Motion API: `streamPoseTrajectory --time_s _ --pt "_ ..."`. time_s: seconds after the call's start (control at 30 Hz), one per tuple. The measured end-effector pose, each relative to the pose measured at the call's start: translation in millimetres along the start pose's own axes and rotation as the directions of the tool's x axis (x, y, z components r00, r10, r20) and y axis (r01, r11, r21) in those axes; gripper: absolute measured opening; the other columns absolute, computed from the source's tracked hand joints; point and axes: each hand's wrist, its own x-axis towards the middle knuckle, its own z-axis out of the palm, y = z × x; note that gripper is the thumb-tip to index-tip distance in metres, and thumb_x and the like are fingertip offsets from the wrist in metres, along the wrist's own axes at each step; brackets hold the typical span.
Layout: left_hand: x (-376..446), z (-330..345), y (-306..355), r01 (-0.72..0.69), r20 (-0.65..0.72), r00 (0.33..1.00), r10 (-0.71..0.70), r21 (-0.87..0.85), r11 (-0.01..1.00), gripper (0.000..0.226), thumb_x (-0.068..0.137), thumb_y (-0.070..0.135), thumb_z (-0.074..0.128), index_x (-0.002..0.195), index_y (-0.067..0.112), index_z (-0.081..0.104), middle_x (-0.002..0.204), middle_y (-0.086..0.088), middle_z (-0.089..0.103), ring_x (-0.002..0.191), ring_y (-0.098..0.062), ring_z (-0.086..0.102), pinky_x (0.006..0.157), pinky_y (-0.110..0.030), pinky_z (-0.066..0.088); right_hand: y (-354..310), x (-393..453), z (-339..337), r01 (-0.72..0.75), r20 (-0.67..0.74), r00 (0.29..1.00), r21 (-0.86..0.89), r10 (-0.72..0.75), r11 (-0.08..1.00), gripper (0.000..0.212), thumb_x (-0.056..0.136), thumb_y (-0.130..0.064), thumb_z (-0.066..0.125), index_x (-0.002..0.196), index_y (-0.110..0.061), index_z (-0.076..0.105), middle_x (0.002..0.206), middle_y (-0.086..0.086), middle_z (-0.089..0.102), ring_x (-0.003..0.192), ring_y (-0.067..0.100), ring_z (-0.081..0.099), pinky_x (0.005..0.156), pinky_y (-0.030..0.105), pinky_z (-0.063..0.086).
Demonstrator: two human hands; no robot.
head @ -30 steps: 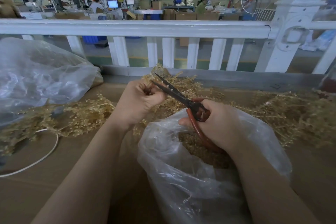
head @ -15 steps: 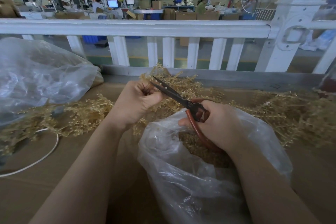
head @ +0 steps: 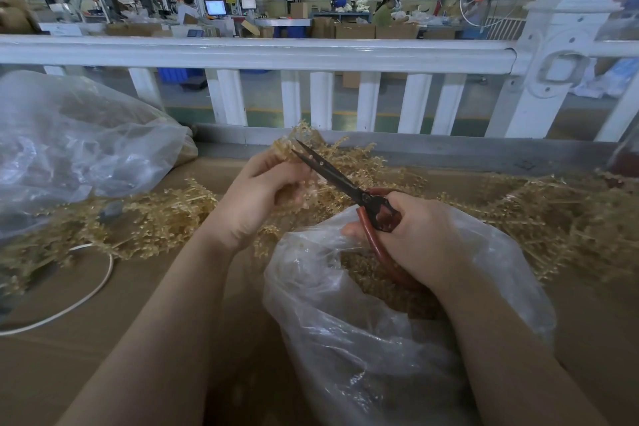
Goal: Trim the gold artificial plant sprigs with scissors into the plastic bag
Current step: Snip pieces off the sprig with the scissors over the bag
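2 bare hands work over a brown cardboard surface (head: pixel 86 339). The left hand (head: pixel 257 199) curls its fingers around a gold sprig (head: pixel 304 138), whose tips stick up past the knuckles. The right hand (head: pixel 420 239) grips the red handles of the scissors (head: pixel 345 183), whose dark blades, nearly closed, point up-left and meet the sprig just beside the left fingers. Below both hands sits the open plastic bag (head: pixel 363 339) holding gold trimmings. More loose gold sprigs (head: pixel 155 214) lie spread across the surface on both sides. Another clear bag (head: pixel 76 149) rests at the left, before a white railing (head: pixel 259 54).
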Motion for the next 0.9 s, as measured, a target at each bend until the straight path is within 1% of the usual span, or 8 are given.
streamPoseTrajectory --time_s 0.1,0.2,0.33,0.4,0.53,0.7,0.83,0.9 --pt "-1.0 -1.7 1.4 -0.034 -0.004 0.999 0.034 -0.031 0.999 0.019 0.086 0.016 0.065 0.075 0.028 0.074 0.06 0.008 0.059 0.049 -0.004 0.049 0.051 -0.012 0.041 2.7 0.7 1.7 -0.01 -0.007 1.0 -0.009 0.01 1.0 0.084 0.043 -0.111 0.028 0.073 -0.038 0.057 0.083 -0.041 0.058 0.081 -0.015 0.056 0.053 0.016 0.038" --pt "-2.6 -5.9 2.1 -0.023 0.042 0.999 0.026 -0.062 0.998 0.005 0.087 0.019 0.069 0.084 0.021 0.073 0.065 0.005 0.059 0.054 -0.006 0.05 0.056 -0.015 0.045 4.9 1.3 2.8 -0.03 -0.004 1.0 -0.008 0.03 1.0 0.092 0.04 -0.111 0.029 0.079 -0.036 0.063 0.068 -0.019 0.065 0.063 -0.001 0.06 0.056 0.018 0.046" --pt "-1.9 -8.7 0.7 -0.027 0.001 1.0 0.027 -0.067 0.997 0.006 0.079 0.022 0.071 0.081 0.018 0.075 0.067 0.003 0.057 0.058 -0.005 0.051 0.056 -0.015 0.046 6.4 0.6 2.6 -0.019 0.024 1.0 0.0 0.019 1.0 0.075 0.043 -0.109 0.035 0.079 -0.047 0.056 0.071 -0.023 0.065 0.069 -0.005 0.061 0.057 0.014 0.042" --pt "-1.4 -10.2 -0.2 -0.03 -0.012 0.999 0.03 -0.032 0.999 0.016 0.078 0.023 0.071 0.087 0.01 0.074 0.065 0.008 0.061 0.058 -0.005 0.051 0.056 -0.015 0.046 5.9 -0.7 1.5 0.005 0.008 1.0 -0.037 -0.005 0.999 0.076 0.046 -0.108 0.033 0.083 -0.046 0.056 0.071 -0.023 0.063 0.067 -0.004 0.059 0.057 0.015 0.043" --pt "-2.1 -14.3 -2.6 -0.027 -0.049 0.998 0.028 0.02 0.999 0.036 0.075 0.028 0.074 0.091 -0.004 0.068 0.067 0.004 0.064 0.059 -0.008 0.053 0.055 -0.018 0.047 1.9 -3.1 -2.1 0.055 -0.053 0.997 -0.112 -0.061 0.992 0.079 0.053 -0.105 0.025 0.09 -0.041 0.054 0.071 -0.025 0.057 0.066 -0.007 0.052 0.055 0.014 0.035" --pt "-4.4 -12.9 2.4 -0.031 0.019 0.999 0.029 0.066 0.997 0.013 0.073 0.024 0.074 0.082 0.015 0.078 0.074 -0.009 0.068 0.063 -0.017 0.053 0.055 -0.019 0.047 -2.0 -2.9 -4.9 0.07 0.008 0.998 -0.138 -0.07 0.988 0.072 0.054 -0.1 0.031 0.091 -0.042 0.051 0.076 -0.026 0.056 0.07 -0.006 0.051 0.058 0.014 0.035" --pt "-4.2 -9.3 5.2 -0.036 0.075 0.997 0.026 0.129 0.991 0.012 0.075 0.02 0.075 0.085 0.014 0.079 0.085 -0.032 0.065 0.067 -0.026 0.052 0.055 -0.019 0.047 -4.0 -2.3 -5.5 0.087 0.024 0.996 -0.142 -0.085 0.986 0.069 0.054 -0.099 0.032 0.085 -0.041 0.049 0.076 -0.025 0.056 0.069 -0.007 0.051 0.057 0.014 0.035" --pt "-3.1 -7.6 5.4 -0.03 0.095 0.995 0.016 0.155 0.988 0.008 0.079 0.011 0.075 0.085 0.015 0.079 0.086 -0.037 0.063 0.068 -0.028 0.052 0.056 -0.023 0.046 -3.7 -1.4 -5.3 0.089 0.03 0.996 -0.148 -0.086 0.985 0.07 0.054 -0.1 0.032 0.085 -0.039 0.049 0.076 -0.025 0.056 0.069 -0.006 0.051 0.057 0.015 0.035"
